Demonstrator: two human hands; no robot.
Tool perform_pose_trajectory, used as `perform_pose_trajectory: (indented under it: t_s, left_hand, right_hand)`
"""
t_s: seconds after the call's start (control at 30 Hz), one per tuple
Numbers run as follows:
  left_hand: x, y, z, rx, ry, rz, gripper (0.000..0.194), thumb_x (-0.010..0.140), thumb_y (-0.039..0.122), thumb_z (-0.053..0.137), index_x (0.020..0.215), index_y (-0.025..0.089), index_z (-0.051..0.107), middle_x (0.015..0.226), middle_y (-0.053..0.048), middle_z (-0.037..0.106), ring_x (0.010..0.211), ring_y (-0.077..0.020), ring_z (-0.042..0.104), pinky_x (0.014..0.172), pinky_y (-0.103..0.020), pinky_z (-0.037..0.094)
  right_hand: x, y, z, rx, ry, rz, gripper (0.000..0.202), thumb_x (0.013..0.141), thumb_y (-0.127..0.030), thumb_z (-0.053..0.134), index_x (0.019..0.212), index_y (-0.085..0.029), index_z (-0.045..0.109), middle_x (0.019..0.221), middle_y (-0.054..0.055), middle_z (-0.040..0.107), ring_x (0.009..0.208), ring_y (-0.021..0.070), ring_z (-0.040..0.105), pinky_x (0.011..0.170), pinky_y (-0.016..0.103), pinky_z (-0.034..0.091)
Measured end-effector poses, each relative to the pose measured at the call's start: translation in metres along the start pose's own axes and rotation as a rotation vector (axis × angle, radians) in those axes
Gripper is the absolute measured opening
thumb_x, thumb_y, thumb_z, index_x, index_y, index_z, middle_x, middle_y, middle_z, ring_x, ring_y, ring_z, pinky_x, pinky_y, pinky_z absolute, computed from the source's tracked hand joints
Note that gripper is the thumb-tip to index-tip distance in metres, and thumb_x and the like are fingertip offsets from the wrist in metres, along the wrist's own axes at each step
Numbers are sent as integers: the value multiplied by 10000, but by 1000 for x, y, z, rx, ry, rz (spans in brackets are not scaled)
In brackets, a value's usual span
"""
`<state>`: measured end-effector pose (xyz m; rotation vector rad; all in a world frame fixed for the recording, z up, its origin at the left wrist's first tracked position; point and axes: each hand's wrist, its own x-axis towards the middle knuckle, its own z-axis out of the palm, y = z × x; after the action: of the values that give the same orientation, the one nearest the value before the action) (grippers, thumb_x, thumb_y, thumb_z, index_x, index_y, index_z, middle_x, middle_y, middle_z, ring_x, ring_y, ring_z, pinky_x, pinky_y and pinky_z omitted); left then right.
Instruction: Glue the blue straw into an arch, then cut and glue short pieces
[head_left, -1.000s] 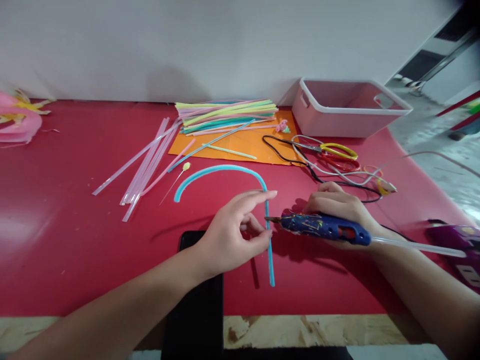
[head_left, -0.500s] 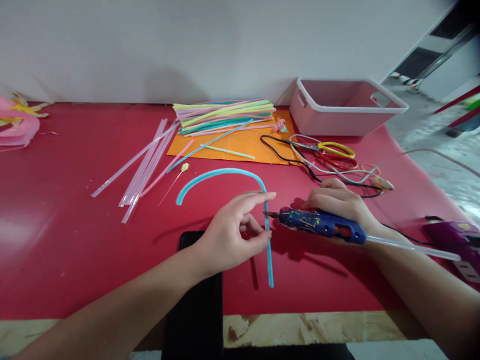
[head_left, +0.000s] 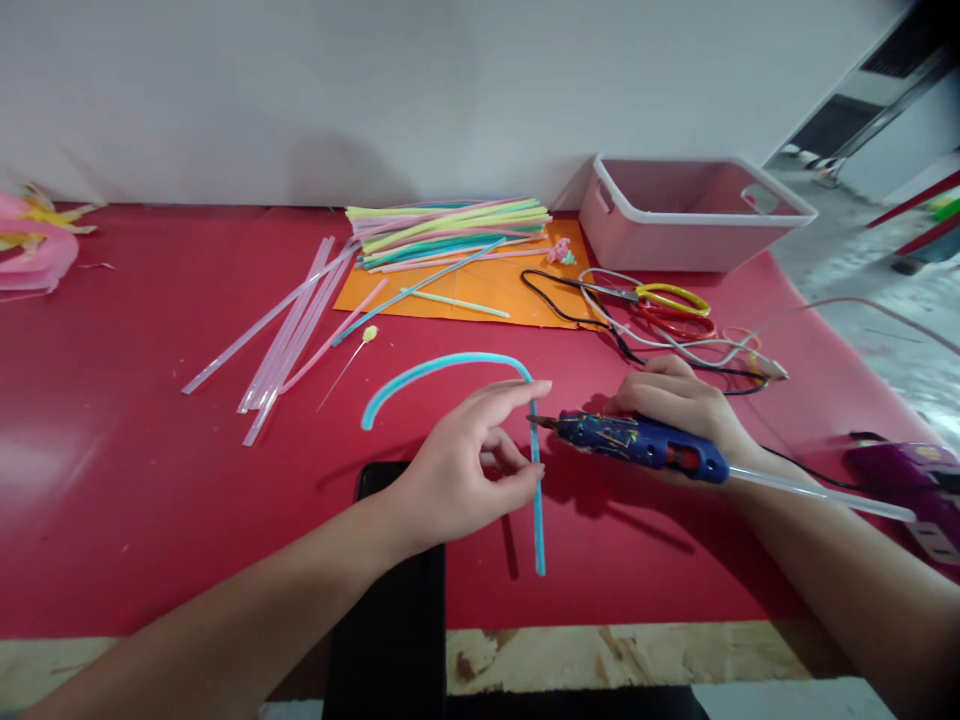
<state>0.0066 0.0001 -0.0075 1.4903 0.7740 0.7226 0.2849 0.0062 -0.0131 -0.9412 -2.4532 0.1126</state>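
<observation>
Blue straw [head_left: 537, 500] pinched in left hand [head_left: 457, 480] grip; glue gun [head_left: 637, 443] nozzle touching

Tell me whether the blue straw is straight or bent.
Bent: the blue straw arcs over the red table, then runs straight down past the left hand pinching it.

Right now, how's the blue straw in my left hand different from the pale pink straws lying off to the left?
The blue straw is bent into an arch and pinched by the left hand, with the glue gun in the right hand at it. The pale pink straws are straight, lie loose on the red table, untouched. Both are thin and long.
</observation>
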Motion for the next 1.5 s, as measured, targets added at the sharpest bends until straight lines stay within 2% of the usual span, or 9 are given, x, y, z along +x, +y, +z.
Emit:
perform_pose_trajectory:
  t_s: [0.23, 0.4, 0.57, 0.7, 0.93, 1.2, 1.33, 1.5]
  left_hand:
    - [0, -1, 0, 5, -8, 7, 660, 826, 109, 666, 1450, 223, 484, 1435, -156, 505, 702, -27, 631, 679, -182, 558]
    - [0, 0, -1, 2, -19, -1, 667, 824, 106, 671, 1452, 216, 477, 1457, -164, 495, 692, -17, 626, 665, -165, 551]
    - [0, 0, -1, -9, -24, 0, 689, 820, 98, 672, 1466, 224, 466, 1473, -152, 461, 706, -17, 639, 648, -148, 549]
    - [1, -1, 1, -41, -4, -2, 721, 818, 89, 668, 1488, 232, 442, 1505, -152, 414, 706, -11, 647, 645, -139, 556]
    - [2, -3, 1, -62, 43, 7, 713, 835, 125, 677, 1494, 257, 441, 1536, -156, 384, 688, -8, 639, 627, -144, 561]
    - [1, -1, 0, -96, 35, -15, 759, 814, 101, 697, 1507, 264, 432, 1563, -167, 383, 683, -6, 635, 611, -139, 547]
    - [0, 1, -1, -111, -3, 4, 767, 826, 104, 694, 1521, 256, 408, 1589, -182, 355, 687, 3, 629, 614, -127, 534]
    - [-1, 4, -1, -125, -44, 17, 781, 822, 87, 693, 1526, 259, 401, 1581, -181, 383, 705, -8, 641, 617, -128, 522]
  right_hand:
    - [1, -2, 0, -55, 38, -5, 95, 849, -206, 547, 944, -206, 546, 745, 16, 614, 634, 164, 545, 773, 376, 378]
    - [0, -2, 0, -78, 50, 4, 59, 892, -221, 519, 937, -206, 554, 738, 17, 614, 630, 164, 544, 765, 382, 373]
    - [0, -3, -1, -52, 85, 2, 105, 932, -287, 492, 952, -209, 560, 741, 28, 625, 638, 181, 560, 757, 403, 379]
    - [1, -6, -4, 23, 125, -3, 42, 933, -228, 529, 952, -219, 565, 761, 35, 652, 654, 186, 571, 753, 400, 410]
    - [-2, -3, 0, 111, 3, -42, 275, 984, -442, 406, 962, -215, 561, 744, 32, 609, 626, 183, 546, 762, 424, 381]
    - [-1, -3, -3, 119, 38, -10, 74, 900, -242, 530, 961, -216, 564, 744, 28, 623, 640, 168, 548, 771, 412, 391]
    - [0, -6, -3, 169, 5, 0, 91, 919, -288, 520, 957, -221, 569, 748, 28, 628, 642, 178, 568, 780, 422, 386]
    - [0, -8, -2, 145, 73, 53, 137, 944, -384, 537, 919, -256, 578, 729, 15, 657, 609, 187, 568, 760, 413, 413]
